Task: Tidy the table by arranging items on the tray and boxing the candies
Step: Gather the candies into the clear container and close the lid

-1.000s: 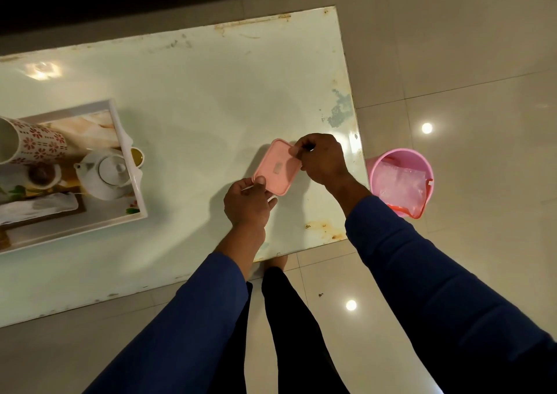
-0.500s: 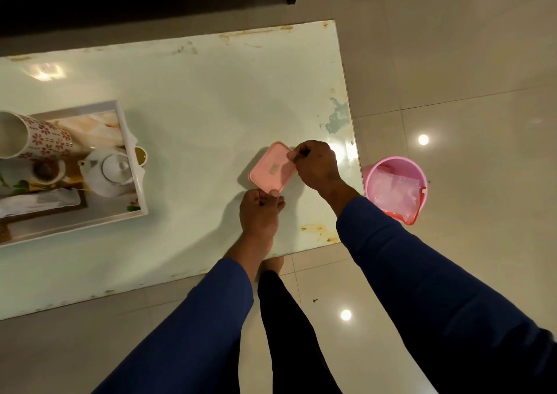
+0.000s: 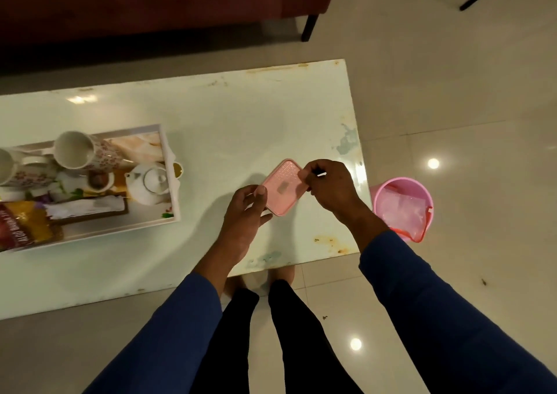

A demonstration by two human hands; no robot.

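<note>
A flat pink candy box [image 3: 283, 187] with its lid on is held over the right part of the pale table [image 3: 241, 116]. My left hand [image 3: 245, 210] grips the box's near left corner, thumb on top. My right hand [image 3: 330, 187] pinches its far right edge with curled fingers. At the table's left stands a white tray [image 3: 173, 182] with two floral mugs [image 3: 81, 152], a white teapot [image 3: 149, 182], a small bowl, a folded napkin and a snack packet [image 3: 24, 228]. What is inside the box is hidden.
A pink bucket [image 3: 402, 207] with a clear plastic liner stands on the tiled floor just off the table's right end. A dark red sofa [image 3: 150, 2] runs behind the table. My legs are against the table's near edge.
The camera tilted up, so the table sits lower in view and the sofa shows. My left hand shifted from the box's near edge to its left corner; both hands still hold the box.
</note>
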